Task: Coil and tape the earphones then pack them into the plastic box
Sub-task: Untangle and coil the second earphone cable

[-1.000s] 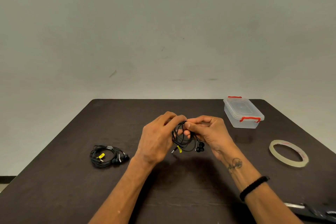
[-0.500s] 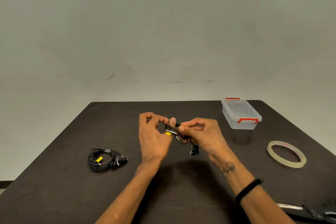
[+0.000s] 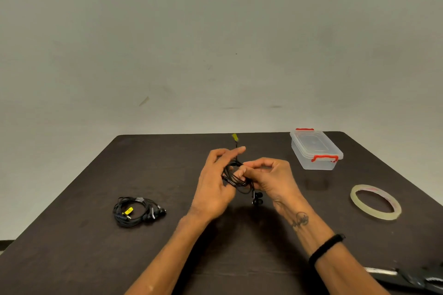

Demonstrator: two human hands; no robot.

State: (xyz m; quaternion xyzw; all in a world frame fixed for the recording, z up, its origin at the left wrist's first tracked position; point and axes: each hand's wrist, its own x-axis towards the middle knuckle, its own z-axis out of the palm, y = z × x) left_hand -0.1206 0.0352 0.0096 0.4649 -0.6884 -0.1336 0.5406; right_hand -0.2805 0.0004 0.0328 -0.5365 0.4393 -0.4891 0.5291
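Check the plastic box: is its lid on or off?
On. The plastic box stands on the table with its clear lid seated and both red clips down.

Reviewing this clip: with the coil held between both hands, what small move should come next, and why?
Probably wind the loose plug end around the earphones: it sticks up past the left hand, while the right hand pinches the loops. The tape roll lies untouched and the plastic box is closed.

1. A dark brown table [image 3: 72,258] fills the lower view.
2. A pale, scuffed wall [image 3: 215,43] rises behind it.
3. A black-handled tool [image 3: 412,280], partly cut off, lies at the table's near right corner.
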